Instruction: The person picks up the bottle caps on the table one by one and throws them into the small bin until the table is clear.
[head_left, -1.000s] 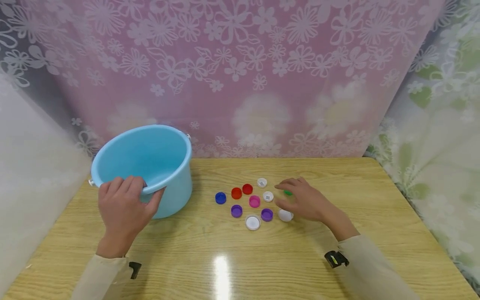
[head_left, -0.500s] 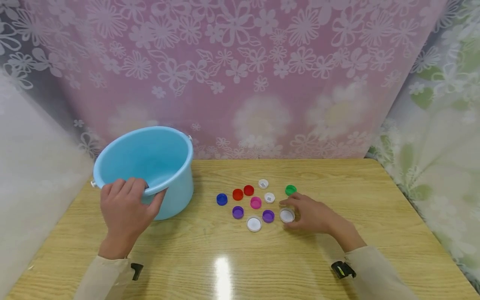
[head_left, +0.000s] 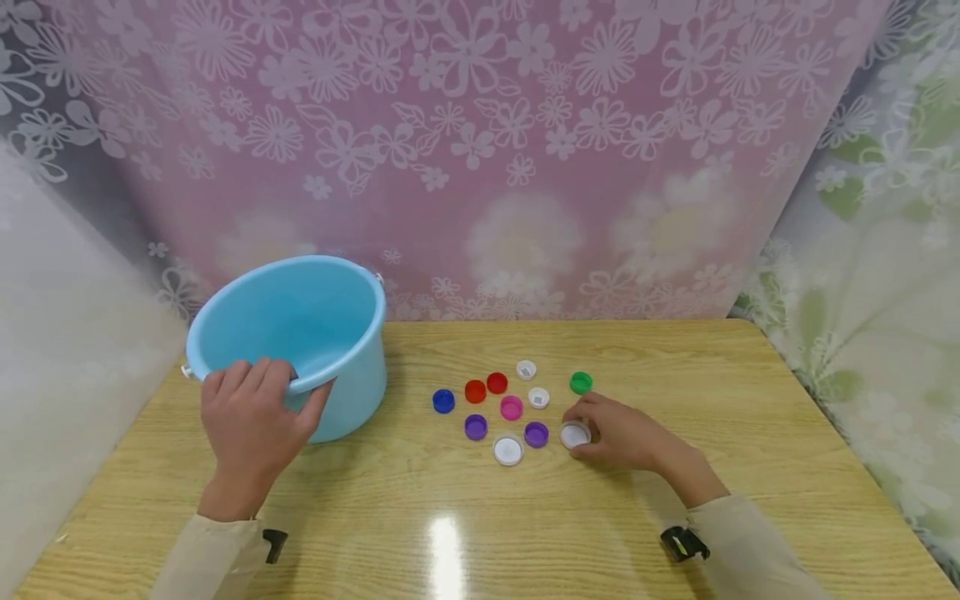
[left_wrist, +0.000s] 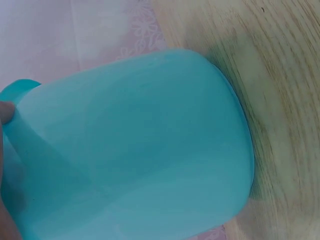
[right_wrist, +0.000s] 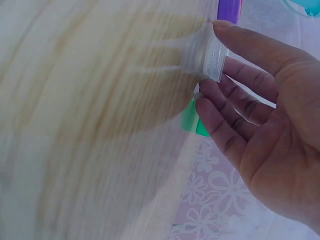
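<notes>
My left hand (head_left: 251,412) grips the near rim of a light blue bucket (head_left: 348,404), fingers over the edge and thumb outside. In the left wrist view the bucket's side (left_wrist: 150,145) fills most of the picture. With thumb and fingers, my right hand (head_left: 622,433) pinches a whitish translucent bottle cap (head_left: 575,435) by its sides on the table. The right wrist view shows that cap's ridged wall (right_wrist: 214,57) between thumb and fingertips. Beyond the hand lies a green cap (head_left: 581,382); to its left is a purple cap (head_left: 536,434).
More caps lie on the wooden table (head_left: 360,517): a larger white one (head_left: 508,450), a pink one (head_left: 512,407), a blue one (head_left: 443,401), another purple one (head_left: 476,427), two red and two small white ones. A pink floral curtain (head_left: 450,208) hangs behind the table.
My right hand has come back from over the green cap toward me, and its fingers have closed on the whitish cap. My left hand keeps its hold on the bucket rim.
</notes>
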